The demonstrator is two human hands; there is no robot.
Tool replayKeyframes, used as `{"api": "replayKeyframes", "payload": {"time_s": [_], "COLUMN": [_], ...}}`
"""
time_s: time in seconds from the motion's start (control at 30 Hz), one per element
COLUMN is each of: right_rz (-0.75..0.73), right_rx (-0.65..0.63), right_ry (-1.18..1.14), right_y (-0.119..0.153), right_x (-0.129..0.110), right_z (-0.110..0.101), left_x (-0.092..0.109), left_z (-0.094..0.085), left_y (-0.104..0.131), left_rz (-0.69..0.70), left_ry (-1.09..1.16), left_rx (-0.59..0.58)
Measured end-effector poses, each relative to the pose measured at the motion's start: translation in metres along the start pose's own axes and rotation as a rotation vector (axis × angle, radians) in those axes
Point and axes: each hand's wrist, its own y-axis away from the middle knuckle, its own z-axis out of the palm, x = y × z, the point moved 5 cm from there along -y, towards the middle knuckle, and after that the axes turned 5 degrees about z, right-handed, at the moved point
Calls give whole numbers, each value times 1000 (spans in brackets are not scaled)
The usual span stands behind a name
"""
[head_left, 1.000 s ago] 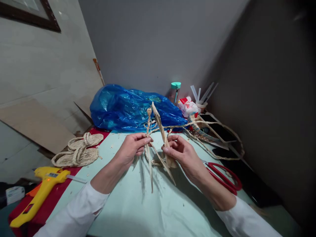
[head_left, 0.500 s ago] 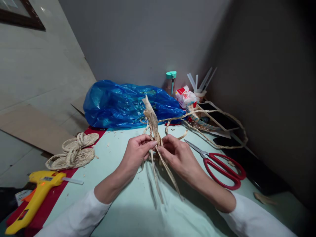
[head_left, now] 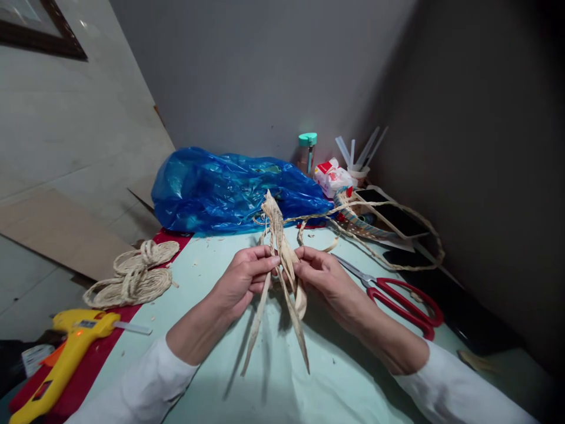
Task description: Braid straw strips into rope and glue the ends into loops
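Note:
Between my hands is a bundle of dry tan husk strips (head_left: 277, 227), twisted partly into a cord. Its broad, frayed end points away from me, and loose strips hang toward me. My left hand (head_left: 245, 275) pinches the twisted strands between thumb and fingers. From the other side, my right hand (head_left: 318, 270) pinches a folded husk strip close to the bundle. A long braided cord (head_left: 408, 209) loops over the table's right side. Red-handled scissors (head_left: 399, 297) lie beside my right forearm, blades pointing to the bundle.
A blue plastic bag (head_left: 220, 191) lies along the back. Two woven sandal-like pieces (head_left: 141, 274) and a yellow glue gun (head_left: 75, 347) are at left. Behind the cord are a phone (head_left: 392, 212), a tissue pack (head_left: 332, 176) and a green-lidded bottle (head_left: 308, 150).
The bundle's far end has dipped toward me. The hanging strips have spread apart, and a wide folded strip now shows by my right hand, which has moved slightly right.

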Motion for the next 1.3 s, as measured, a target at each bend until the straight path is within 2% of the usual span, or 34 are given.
{"api": "replayKeyframes", "payload": {"time_s": [0.17, 0.33, 0.43, 0.5, 0.57, 0.73, 0.93, 1.13, 1.3], "right_rz": [-45, -208, -244, -262, -276, -212, -83, -12, -43], "right_rx": [36, 278, 377, 398, 362, 167, 32, -35, -81], "right_ry": [73, 382, 591, 686, 707, 361, -39, -170, -188], "right_y": [-3, -5, -1, 3, 5, 5, -2, -4, 2], "right_x": [-5, -9, -10, -12, -13, -12, -1, 3, -5], "right_z": [0, -11, -9, -5, -1, 2, 1, 3, 9], "left_x": [8, 11, 10, 8, 8, 10, 11, 9, 10], "left_z": [-5, -1, 8, 12, 13, 6, 5, 5, -7], "left_y": [0, 3, 6, 7, 8, 6, 6, 4, 0], "left_rz": [140, 185, 209, 242, 280, 276, 272, 254, 241], "left_ry": [-230, -339, -376, -413, -454, -466, -464, -426, -389], "left_rx": [88, 143, 147, 160, 173, 165, 149, 132, 206]}}
